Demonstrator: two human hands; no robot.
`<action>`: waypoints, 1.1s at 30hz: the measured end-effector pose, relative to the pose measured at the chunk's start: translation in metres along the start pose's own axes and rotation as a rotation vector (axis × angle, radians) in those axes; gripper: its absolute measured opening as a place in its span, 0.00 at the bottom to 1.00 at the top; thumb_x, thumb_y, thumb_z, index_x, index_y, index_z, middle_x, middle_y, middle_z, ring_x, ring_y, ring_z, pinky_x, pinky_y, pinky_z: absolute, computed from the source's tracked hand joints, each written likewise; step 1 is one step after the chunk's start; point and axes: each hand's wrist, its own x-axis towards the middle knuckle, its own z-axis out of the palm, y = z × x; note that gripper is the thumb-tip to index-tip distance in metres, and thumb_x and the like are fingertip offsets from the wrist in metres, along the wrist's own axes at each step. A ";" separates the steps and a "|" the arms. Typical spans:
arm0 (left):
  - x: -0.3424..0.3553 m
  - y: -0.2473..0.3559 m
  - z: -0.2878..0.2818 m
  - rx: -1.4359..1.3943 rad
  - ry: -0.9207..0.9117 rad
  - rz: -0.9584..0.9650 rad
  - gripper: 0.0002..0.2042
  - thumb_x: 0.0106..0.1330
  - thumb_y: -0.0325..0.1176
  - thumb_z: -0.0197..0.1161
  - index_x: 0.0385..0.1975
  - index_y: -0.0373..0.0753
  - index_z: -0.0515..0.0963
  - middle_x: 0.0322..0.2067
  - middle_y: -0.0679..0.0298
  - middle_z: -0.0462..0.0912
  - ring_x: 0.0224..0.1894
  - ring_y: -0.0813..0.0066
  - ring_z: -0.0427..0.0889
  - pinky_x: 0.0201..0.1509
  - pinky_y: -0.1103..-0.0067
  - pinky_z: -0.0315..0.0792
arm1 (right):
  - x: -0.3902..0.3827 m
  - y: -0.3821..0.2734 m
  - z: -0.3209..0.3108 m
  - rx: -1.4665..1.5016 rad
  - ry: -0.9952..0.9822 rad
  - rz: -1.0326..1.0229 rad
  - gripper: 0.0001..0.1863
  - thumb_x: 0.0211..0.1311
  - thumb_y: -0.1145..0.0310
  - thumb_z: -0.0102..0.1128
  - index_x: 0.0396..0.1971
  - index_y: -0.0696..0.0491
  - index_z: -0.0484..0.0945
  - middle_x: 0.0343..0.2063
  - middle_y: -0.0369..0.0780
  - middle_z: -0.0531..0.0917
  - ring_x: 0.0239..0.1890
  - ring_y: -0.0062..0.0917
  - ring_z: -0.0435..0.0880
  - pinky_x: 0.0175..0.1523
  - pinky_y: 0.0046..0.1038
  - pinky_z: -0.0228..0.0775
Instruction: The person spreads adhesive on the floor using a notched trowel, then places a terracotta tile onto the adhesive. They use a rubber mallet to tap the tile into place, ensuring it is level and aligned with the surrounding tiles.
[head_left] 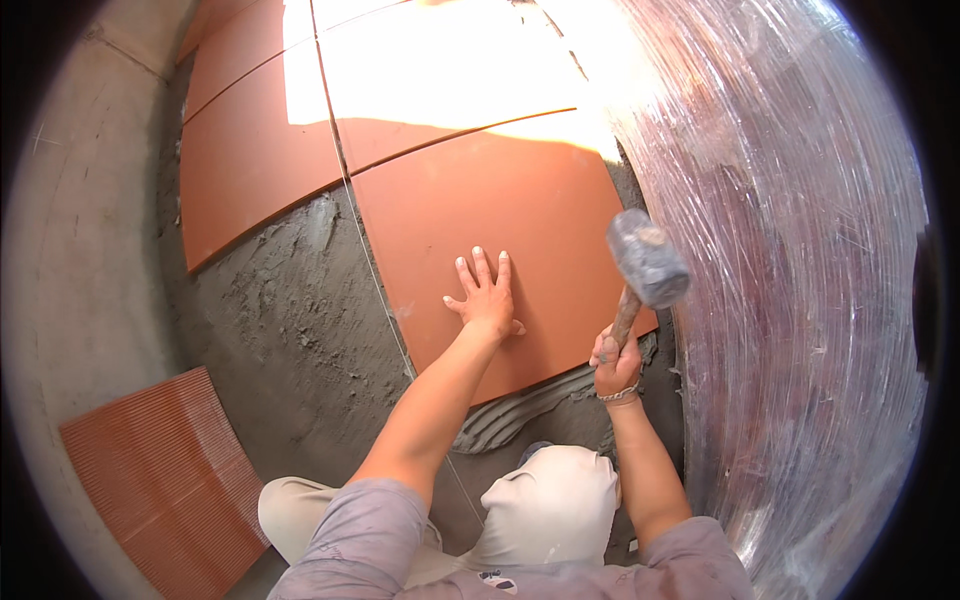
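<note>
A large square terracotta floor tile [560,230] lies in front of me on grey mortar. My left hand [487,303] rests on its surface with the fingers spread, holding nothing. Wrapped round the wooden handle of a rubber mallet [648,258], my right hand [617,362] is at the tile's right near corner. The mallet's grey head is raised over the tile's right edge. Ridged wet mortar [510,415] shows beyond the tile's near edge. A thin string line [378,270] runs along its left edge.
More terracotta tiles [255,150] lie to the far left and ahead, partly in glaring sunlight. Rough mortar [300,290] covers the floor at left. A ribbed tile [165,480] leans by the left wall [80,250]. A plastic-wrapped stack [790,260] stands close on the right.
</note>
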 end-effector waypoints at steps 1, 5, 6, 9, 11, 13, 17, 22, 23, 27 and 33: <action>0.000 0.002 -0.002 0.003 -0.013 -0.011 0.66 0.40 0.47 0.83 0.74 0.57 0.36 0.75 0.56 0.26 0.76 0.44 0.29 0.64 0.34 0.55 | -0.008 0.011 0.004 -0.204 -0.017 0.008 0.20 0.72 0.52 0.49 0.32 0.57 0.71 0.18 0.43 0.76 0.20 0.37 0.79 0.28 0.36 0.69; 0.002 0.004 -0.004 0.020 -0.026 -0.021 0.66 0.40 0.47 0.83 0.74 0.57 0.35 0.75 0.56 0.25 0.76 0.43 0.28 0.64 0.34 0.55 | -0.016 0.030 -0.014 -0.495 -0.006 0.506 0.20 0.72 0.53 0.49 0.31 0.57 0.72 0.17 0.46 0.76 0.21 0.37 0.79 0.27 0.38 0.68; 0.003 0.005 -0.003 0.022 -0.005 -0.026 0.67 0.39 0.47 0.83 0.74 0.56 0.35 0.75 0.54 0.25 0.75 0.42 0.28 0.63 0.33 0.56 | -0.016 0.028 -0.027 -0.252 0.020 0.542 0.21 0.72 0.52 0.49 0.31 0.57 0.72 0.18 0.44 0.77 0.18 0.30 0.79 0.23 0.35 0.67; 0.007 0.005 0.001 0.038 0.022 -0.014 0.67 0.38 0.47 0.83 0.75 0.54 0.35 0.74 0.52 0.25 0.75 0.39 0.28 0.62 0.32 0.57 | -0.029 0.022 -0.043 -0.009 0.040 0.314 0.22 0.71 0.50 0.50 0.32 0.57 0.72 0.17 0.41 0.77 0.18 0.27 0.79 0.22 0.33 0.66; 0.007 0.005 0.004 0.044 0.041 -0.005 0.67 0.38 0.47 0.83 0.75 0.54 0.35 0.74 0.51 0.25 0.75 0.38 0.28 0.61 0.32 0.58 | -0.045 0.022 -0.045 -0.124 0.024 0.163 0.21 0.70 0.50 0.51 0.34 0.57 0.72 0.17 0.44 0.78 0.20 0.35 0.81 0.24 0.37 0.69; 0.008 0.006 0.005 0.041 0.038 -0.015 0.67 0.39 0.46 0.83 0.75 0.53 0.36 0.74 0.50 0.26 0.75 0.39 0.28 0.61 0.32 0.58 | -0.060 0.028 -0.038 -0.422 -0.082 0.185 0.21 0.70 0.50 0.51 0.36 0.56 0.72 0.19 0.48 0.79 0.24 0.45 0.81 0.28 0.42 0.70; 0.009 0.010 0.005 0.050 0.028 -0.023 0.66 0.40 0.43 0.83 0.75 0.52 0.36 0.74 0.49 0.26 0.75 0.39 0.29 0.60 0.32 0.58 | -0.080 0.033 -0.044 -0.581 -0.150 0.375 0.21 0.68 0.50 0.51 0.41 0.56 0.73 0.25 0.54 0.80 0.34 0.60 0.79 0.36 0.50 0.71; 0.009 0.012 0.005 0.049 0.037 -0.010 0.65 0.40 0.42 0.83 0.75 0.51 0.37 0.74 0.48 0.25 0.75 0.38 0.29 0.60 0.32 0.58 | -0.094 0.030 -0.042 -0.418 -0.107 0.342 0.22 0.67 0.49 0.53 0.37 0.58 0.71 0.29 0.57 0.81 0.35 0.60 0.79 0.37 0.52 0.70; 0.009 0.013 0.005 0.043 0.031 -0.013 0.65 0.40 0.41 0.83 0.75 0.50 0.37 0.74 0.48 0.25 0.75 0.38 0.29 0.60 0.32 0.58 | -0.095 0.032 -0.039 -0.492 -0.155 0.443 0.22 0.67 0.49 0.53 0.36 0.58 0.71 0.29 0.57 0.81 0.34 0.59 0.79 0.37 0.52 0.70; 0.008 0.014 0.004 0.061 0.041 -0.014 0.65 0.41 0.42 0.83 0.75 0.50 0.37 0.74 0.48 0.24 0.75 0.37 0.29 0.61 0.33 0.58 | -0.103 0.037 -0.034 -0.497 -0.175 0.472 0.22 0.67 0.49 0.54 0.36 0.58 0.71 0.29 0.58 0.81 0.34 0.60 0.79 0.37 0.53 0.70; 0.007 0.015 0.005 0.074 0.041 -0.015 0.65 0.40 0.43 0.83 0.75 0.50 0.37 0.74 0.47 0.25 0.75 0.37 0.30 0.60 0.33 0.58 | -0.112 0.037 -0.030 -0.488 -0.145 0.514 0.21 0.66 0.51 0.55 0.37 0.58 0.71 0.29 0.59 0.81 0.34 0.61 0.79 0.37 0.54 0.69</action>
